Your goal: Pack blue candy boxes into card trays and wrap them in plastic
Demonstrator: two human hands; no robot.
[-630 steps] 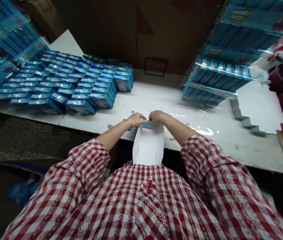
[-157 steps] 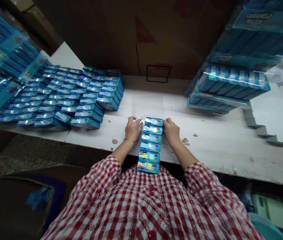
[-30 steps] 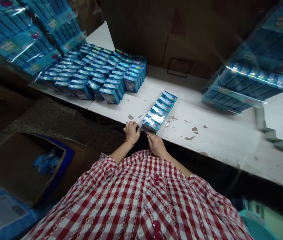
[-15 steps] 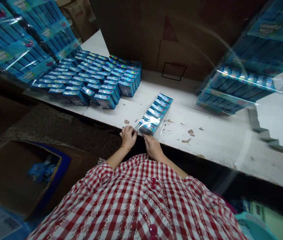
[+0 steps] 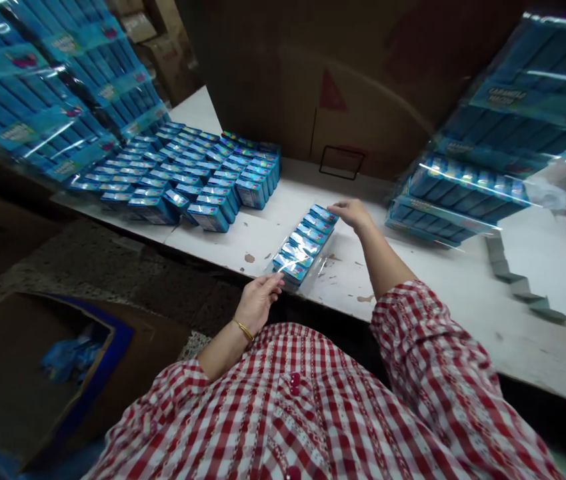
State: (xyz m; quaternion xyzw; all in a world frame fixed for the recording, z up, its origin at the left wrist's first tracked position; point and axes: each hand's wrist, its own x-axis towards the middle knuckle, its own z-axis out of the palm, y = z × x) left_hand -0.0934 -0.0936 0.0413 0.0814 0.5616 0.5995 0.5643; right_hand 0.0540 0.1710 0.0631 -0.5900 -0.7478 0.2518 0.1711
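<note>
While left hand [image 5: 257, 301] pinches clear wrap [image 5: 316, 273] by blue box row [image 5: 307, 241], right hand [image 5: 354, 214] touches far end; can't tell its grip.

The left stack [image 5: 17, 100] runs off the left and top edges; the right edge cuts the right stack [image 5: 527, 100], its print blurred. The blue things [image 5: 70, 357] in the carton [image 5: 7, 360] are too dim to tell. Print on the row [image 5: 307, 243] is too small to read. Whether the left hand [image 5: 257, 303] pinches the film [image 5: 315, 273] is unclear.
</note>
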